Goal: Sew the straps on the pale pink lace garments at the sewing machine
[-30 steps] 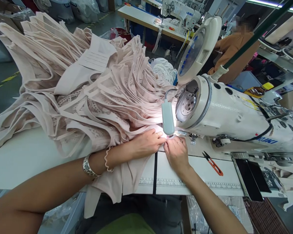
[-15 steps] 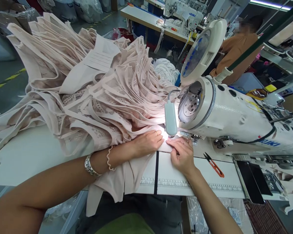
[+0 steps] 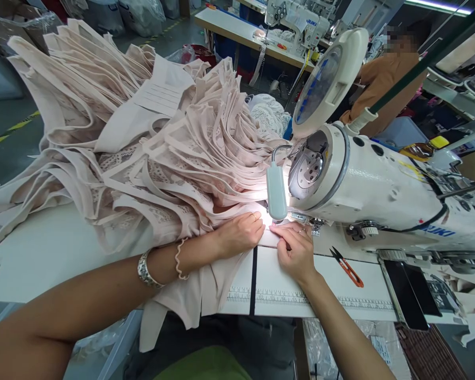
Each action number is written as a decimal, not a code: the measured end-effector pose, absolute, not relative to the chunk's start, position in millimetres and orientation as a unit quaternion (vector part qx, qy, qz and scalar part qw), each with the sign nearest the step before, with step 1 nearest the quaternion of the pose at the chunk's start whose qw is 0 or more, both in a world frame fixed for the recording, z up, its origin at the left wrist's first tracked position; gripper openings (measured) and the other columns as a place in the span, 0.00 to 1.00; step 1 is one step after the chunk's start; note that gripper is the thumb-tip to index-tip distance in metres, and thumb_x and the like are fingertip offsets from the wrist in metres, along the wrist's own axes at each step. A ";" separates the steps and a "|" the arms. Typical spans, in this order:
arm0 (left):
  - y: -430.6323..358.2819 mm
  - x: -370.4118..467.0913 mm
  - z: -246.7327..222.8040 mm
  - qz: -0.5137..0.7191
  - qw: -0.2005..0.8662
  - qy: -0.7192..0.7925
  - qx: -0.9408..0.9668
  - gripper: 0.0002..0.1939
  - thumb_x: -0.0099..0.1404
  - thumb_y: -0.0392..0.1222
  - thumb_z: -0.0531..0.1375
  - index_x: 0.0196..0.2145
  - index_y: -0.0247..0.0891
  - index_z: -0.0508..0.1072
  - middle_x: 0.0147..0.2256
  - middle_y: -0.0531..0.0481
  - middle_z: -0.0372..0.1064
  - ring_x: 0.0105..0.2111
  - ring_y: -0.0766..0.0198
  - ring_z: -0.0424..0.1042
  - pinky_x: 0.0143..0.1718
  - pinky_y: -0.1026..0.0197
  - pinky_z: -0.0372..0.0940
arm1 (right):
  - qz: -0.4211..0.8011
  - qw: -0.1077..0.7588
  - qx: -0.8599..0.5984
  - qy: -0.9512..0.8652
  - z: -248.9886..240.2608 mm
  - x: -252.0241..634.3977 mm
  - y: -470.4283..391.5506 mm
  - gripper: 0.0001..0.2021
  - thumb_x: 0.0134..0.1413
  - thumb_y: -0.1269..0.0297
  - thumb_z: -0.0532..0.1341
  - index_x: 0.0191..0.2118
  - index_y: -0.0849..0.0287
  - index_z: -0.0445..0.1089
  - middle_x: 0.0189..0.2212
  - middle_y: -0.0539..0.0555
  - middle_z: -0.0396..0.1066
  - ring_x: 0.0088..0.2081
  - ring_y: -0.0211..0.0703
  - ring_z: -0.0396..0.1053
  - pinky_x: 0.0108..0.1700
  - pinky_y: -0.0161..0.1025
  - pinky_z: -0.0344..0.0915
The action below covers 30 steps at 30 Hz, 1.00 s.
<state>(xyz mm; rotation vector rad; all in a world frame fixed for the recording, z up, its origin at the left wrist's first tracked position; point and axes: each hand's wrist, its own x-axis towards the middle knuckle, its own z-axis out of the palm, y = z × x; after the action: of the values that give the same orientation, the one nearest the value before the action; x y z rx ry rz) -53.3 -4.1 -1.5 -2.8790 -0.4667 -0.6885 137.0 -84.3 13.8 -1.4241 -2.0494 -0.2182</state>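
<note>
A beige garment (image 3: pixel 217 282) lies across the table's front edge, its far part lit under the sewing machine (image 3: pixel 364 174). My left hand (image 3: pixel 239 232) is closed on this cloth, fingers curled, just left of the needle area. Close by on the right, my right hand (image 3: pixel 296 250) pinches the cloth's edge with bent fingers near the presser foot. The small grey-green lamp (image 3: pixel 276 192) hangs over the fingertips and hides the needle. Behind my left arm rises a big pile of beige garments (image 3: pixel 206 142) with lace panels.
Orange-handled thread snips (image 3: pixel 347 268) lie right of my right hand. Further right is a dark phone (image 3: pixel 406 293). A ruler strip (image 3: pixel 273 298) runs along the table's front. A round magnifier (image 3: pixel 328 84) stands above the machine head. A person in brown (image 3: pixel 391 84) sits beyond.
</note>
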 end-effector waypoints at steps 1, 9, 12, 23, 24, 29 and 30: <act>-5.2 -52.8 -1.7 -0.230 0.072 -0.158 -0.958 0.15 0.70 0.23 0.47 0.31 0.33 0.68 0.29 0.47 0.68 0.29 0.62 0.64 0.32 0.60 0.58 | -0.084 0.308 -0.542 -0.777 13.9 137.0 -84.4 0.20 0.55 0.78 0.51 0.42 0.54 0.78 0.34 0.50 0.80 0.38 0.42 0.74 0.45 0.41 0.63; -8.9 -51.0 -0.3 -0.235 0.071 -0.161 -0.956 0.16 0.68 0.21 0.46 0.29 0.34 0.67 0.27 0.48 0.66 0.29 0.62 0.63 0.32 0.60 0.58 | -0.105 0.290 -0.522 -0.795 12.3 138.4 -86.4 0.20 0.52 0.79 0.53 0.41 0.54 0.79 0.39 0.50 0.80 0.39 0.41 0.74 0.45 0.41 0.64; -3.7 -53.2 1.7 -0.244 0.032 -0.162 -0.956 0.15 0.70 0.24 0.48 0.29 0.34 0.67 0.29 0.47 0.66 0.32 0.62 0.64 0.34 0.61 0.60 | -0.092 0.269 -0.542 -0.791 10.4 137.6 -86.4 0.20 0.54 0.79 0.53 0.41 0.53 0.79 0.39 0.50 0.79 0.43 0.42 0.72 0.46 0.40 0.64; 7.5 -61.5 12.3 -0.204 -0.179 -0.179 -0.946 0.12 0.70 0.26 0.48 0.42 0.36 0.68 0.50 0.41 0.69 0.54 0.58 0.67 0.54 0.56 0.66 | -0.032 0.291 -0.586 -0.756 5.7 142.1 -85.5 0.23 0.56 0.80 0.51 0.39 0.50 0.80 0.45 0.52 0.76 0.45 0.41 0.72 0.51 0.42 0.63; 7.3 -61.5 12.0 -0.201 -0.184 -0.178 -0.946 0.12 0.70 0.25 0.48 0.43 0.36 0.67 0.51 0.41 0.69 0.55 0.58 0.67 0.55 0.55 0.66 | -0.038 0.291 -0.582 -0.758 5.4 141.9 -85.9 0.22 0.57 0.80 0.51 0.39 0.50 0.80 0.46 0.51 0.76 0.46 0.41 0.72 0.52 0.42 0.63; 8.6 -63.7 7.0 -0.203 -0.163 -0.151 -0.954 0.12 0.70 0.26 0.49 0.47 0.32 0.66 0.52 0.36 0.68 0.57 0.54 0.67 0.57 0.52 0.66 | -0.070 0.291 -0.569 -0.766 3.9 141.2 -86.0 0.21 0.59 0.79 0.51 0.39 0.50 0.80 0.42 0.50 0.79 0.46 0.42 0.73 0.55 0.45 0.62; 8.9 -64.3 6.1 -0.209 -0.154 -0.145 -0.955 0.12 0.70 0.27 0.49 0.47 0.32 0.66 0.52 0.35 0.68 0.57 0.54 0.67 0.57 0.52 0.66 | -0.071 0.286 -0.571 -0.767 3.7 141.3 -85.9 0.21 0.59 0.79 0.51 0.39 0.50 0.80 0.42 0.50 0.79 0.46 0.43 0.73 0.54 0.45 0.63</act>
<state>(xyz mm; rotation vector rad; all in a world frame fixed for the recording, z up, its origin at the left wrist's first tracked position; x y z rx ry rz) -64.3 8.9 6.1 -3.3341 -0.5052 -0.7307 141.3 -85.9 3.7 -1.5260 -2.0493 -0.1890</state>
